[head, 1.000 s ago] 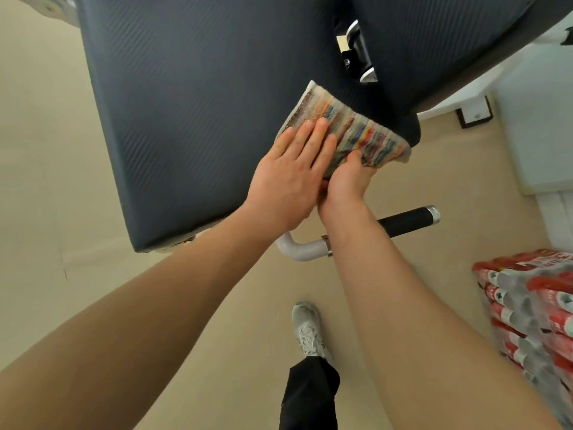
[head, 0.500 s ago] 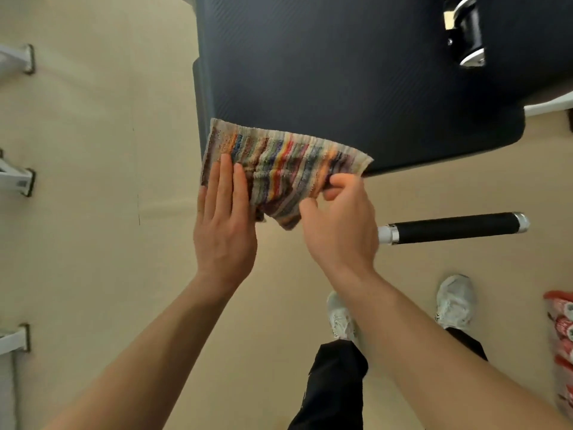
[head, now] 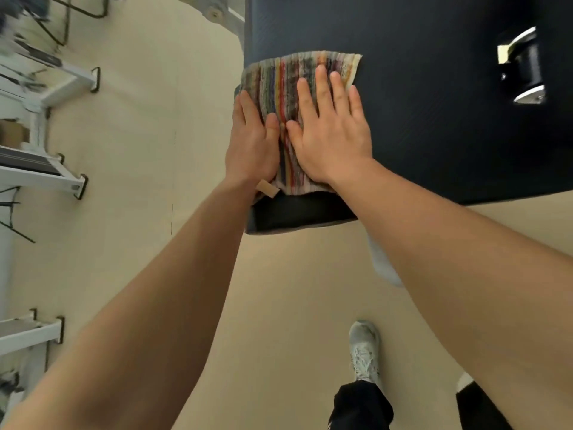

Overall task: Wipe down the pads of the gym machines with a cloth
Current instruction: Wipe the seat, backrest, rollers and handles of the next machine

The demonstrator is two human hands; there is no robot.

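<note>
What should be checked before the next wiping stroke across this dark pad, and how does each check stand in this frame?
1. Striped cloth lies flat on the dark pad: ok.
2. Right hand pressed flat on the cloth, fingers spread: ok.
3. Left hand steadies the cloth at the pad's left edge: ok.
4. Cloth reaches over the pad's near-left corner: ok, one corner tag hangs off.
5. Path to the right clear up to the metal fitting: ok.
6. Pad already clean or cloth damp: cannot tell.
</note>
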